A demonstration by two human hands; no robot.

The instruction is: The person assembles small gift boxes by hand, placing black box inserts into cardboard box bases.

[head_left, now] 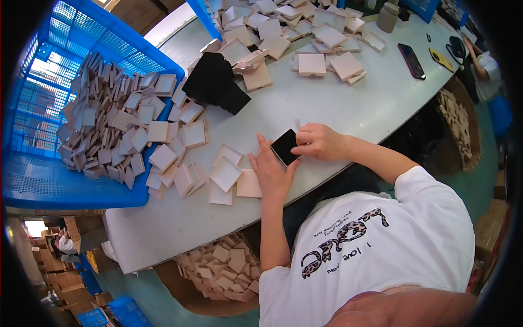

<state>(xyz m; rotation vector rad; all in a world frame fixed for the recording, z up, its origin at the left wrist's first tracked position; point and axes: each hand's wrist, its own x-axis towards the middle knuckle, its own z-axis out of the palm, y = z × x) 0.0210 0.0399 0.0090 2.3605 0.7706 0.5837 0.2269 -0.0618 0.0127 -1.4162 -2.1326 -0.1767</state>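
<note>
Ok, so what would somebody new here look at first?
Probably the big blue crate at the left, heaped with small pale boxes. Next, perhaps, the black stack on the table, just right of it. Then, near the middle, the left hand and right hand meet at a black-faced box.

Small square box with a black face, set askew between two hands.
The box [279,158] is shallow and sharp-cornered, with a thin pale edge showing along its near left side. A flat, matt black panel [282,145] fills nearly all of the face turned upward, looking smooth and plain. The box sits low over the pale tabletop [376,106], near its front edge, turned so that one corner points away from the person. The left grip [274,173] frames it, index finger along one side and thumb at the near corner; the right grip [318,143] covers part of its right side, fingertips at the black panel.
</note>
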